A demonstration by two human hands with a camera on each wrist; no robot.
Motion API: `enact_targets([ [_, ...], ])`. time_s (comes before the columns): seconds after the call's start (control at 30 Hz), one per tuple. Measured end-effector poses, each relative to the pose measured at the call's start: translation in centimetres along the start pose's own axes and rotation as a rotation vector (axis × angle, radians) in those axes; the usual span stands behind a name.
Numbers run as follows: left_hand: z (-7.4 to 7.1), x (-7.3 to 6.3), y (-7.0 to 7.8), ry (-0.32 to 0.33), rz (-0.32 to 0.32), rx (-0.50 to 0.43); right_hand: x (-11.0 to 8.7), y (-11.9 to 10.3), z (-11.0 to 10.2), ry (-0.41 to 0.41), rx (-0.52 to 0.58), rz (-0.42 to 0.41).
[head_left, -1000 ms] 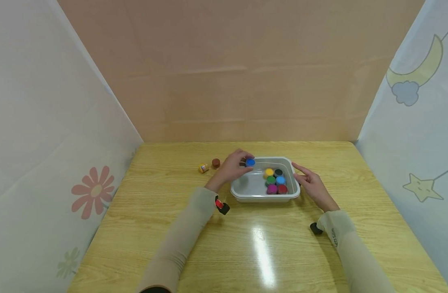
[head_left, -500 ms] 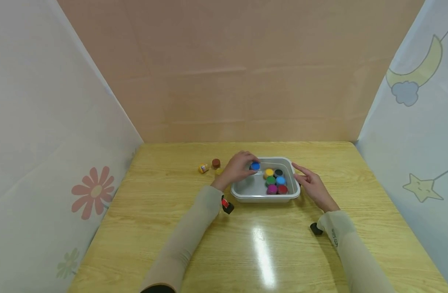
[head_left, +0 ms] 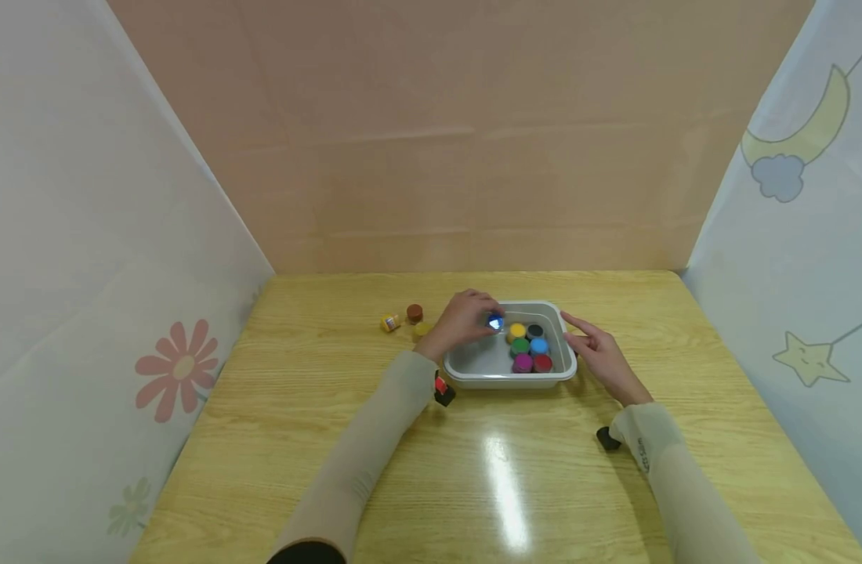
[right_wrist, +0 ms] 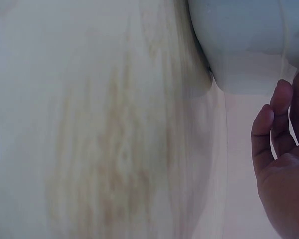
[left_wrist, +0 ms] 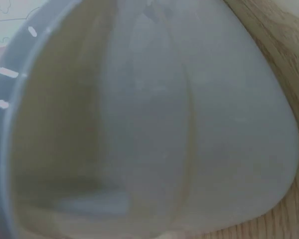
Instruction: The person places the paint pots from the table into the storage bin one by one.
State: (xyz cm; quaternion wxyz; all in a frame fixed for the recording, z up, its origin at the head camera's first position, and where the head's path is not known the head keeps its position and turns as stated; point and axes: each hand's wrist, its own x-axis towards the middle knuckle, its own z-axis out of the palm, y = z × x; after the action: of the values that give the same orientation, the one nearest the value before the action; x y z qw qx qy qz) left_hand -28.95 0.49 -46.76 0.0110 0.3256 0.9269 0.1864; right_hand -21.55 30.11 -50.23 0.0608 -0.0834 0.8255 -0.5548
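A white plastic container [head_left: 510, 383] stands on the table, its wall filling much of the left wrist view. Over its left half, my left hand [head_left: 462, 319] pinches a small paint pot [head_left: 495, 322] with a blue lid that catches the light. Grouped in the right half are a yellow pot [head_left: 517, 331], a black one, a green pot [head_left: 519, 347], a light blue one, a purple pot [head_left: 522, 363] and a red one. My right hand [head_left: 600, 354] touches the container's right rim with extended index finger and thumb; its other fingers [right_wrist: 262, 127] are loosely bent beside the wall.
Left of the container, a brown-lidded pot [head_left: 414, 313] stands upright and an orange-yellow pot [head_left: 389, 322] lies on its side. A yellow pot [head_left: 422, 330] is partly covered by my left hand. Printed sheets enclose the wooden table [head_left: 318, 376] at the back and sides.
My left hand has carried the blue-lidded paint pot rightward and slightly nearer, further over the container. The yellow pot behind the hand has come into view. My right hand stays at the rim.
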Motion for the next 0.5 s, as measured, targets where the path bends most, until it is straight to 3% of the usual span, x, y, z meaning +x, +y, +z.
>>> enact_targets([
  [0.5, 1.0, 1.2, 0.6, -0.043, 0.023, 0.080, 0.0, -0.2, -0.2, 0.008, -0.032, 0.009],
])
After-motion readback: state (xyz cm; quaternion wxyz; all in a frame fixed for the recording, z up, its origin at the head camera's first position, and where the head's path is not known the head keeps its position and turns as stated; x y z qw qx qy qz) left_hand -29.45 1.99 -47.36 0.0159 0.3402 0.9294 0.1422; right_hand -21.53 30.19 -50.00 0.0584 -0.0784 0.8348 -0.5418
